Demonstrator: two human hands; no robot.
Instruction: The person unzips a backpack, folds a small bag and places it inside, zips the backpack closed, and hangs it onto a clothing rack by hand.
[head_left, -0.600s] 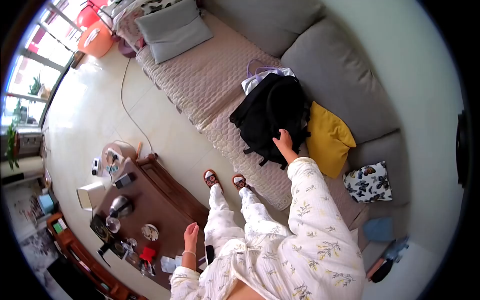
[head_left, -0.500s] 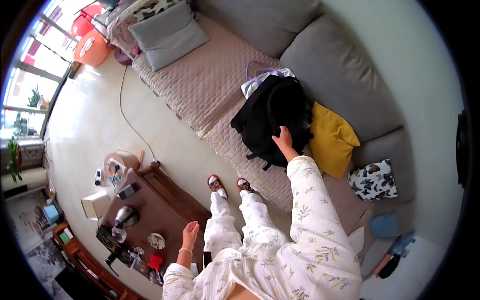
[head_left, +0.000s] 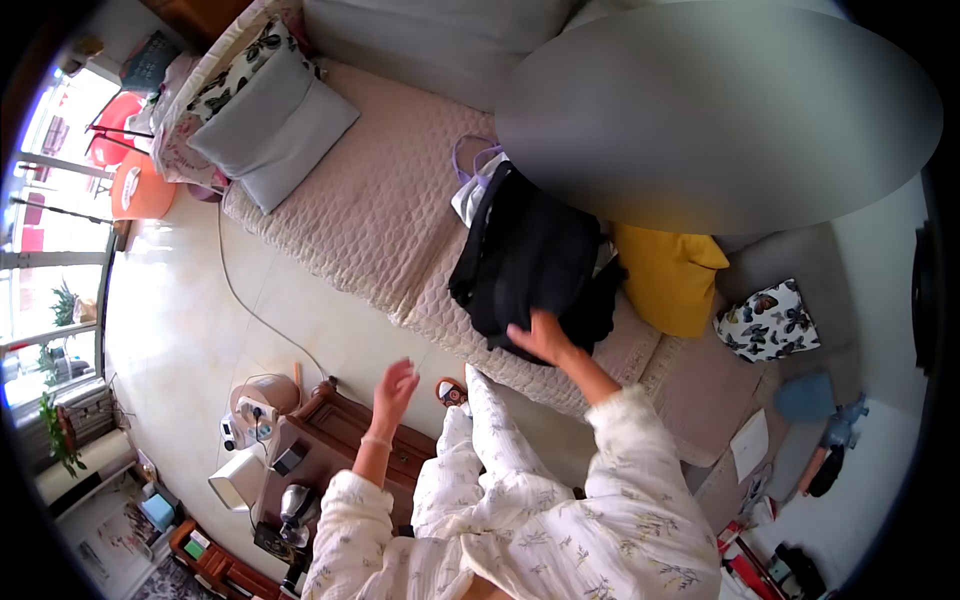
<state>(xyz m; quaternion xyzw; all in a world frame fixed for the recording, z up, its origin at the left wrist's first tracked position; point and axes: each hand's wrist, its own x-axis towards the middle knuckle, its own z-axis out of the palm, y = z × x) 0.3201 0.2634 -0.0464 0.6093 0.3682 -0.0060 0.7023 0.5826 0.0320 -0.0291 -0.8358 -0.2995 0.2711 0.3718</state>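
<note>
Bright window (head_left: 62, 235), glare on floor (head_left: 165, 290), grey blur upper right

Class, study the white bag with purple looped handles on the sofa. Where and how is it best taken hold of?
Probably by the purple looped handles, coming from the person's left, away from the black fabric bag. The loops stick out beyond the white bag, while the black fabric bag overlaps its body, leaving little of that showing.

Left hand (head_left: 396, 390) farther forward; right hand (head_left: 541, 337) apparently nearer black bag's (head_left: 535, 245) edge.
</note>
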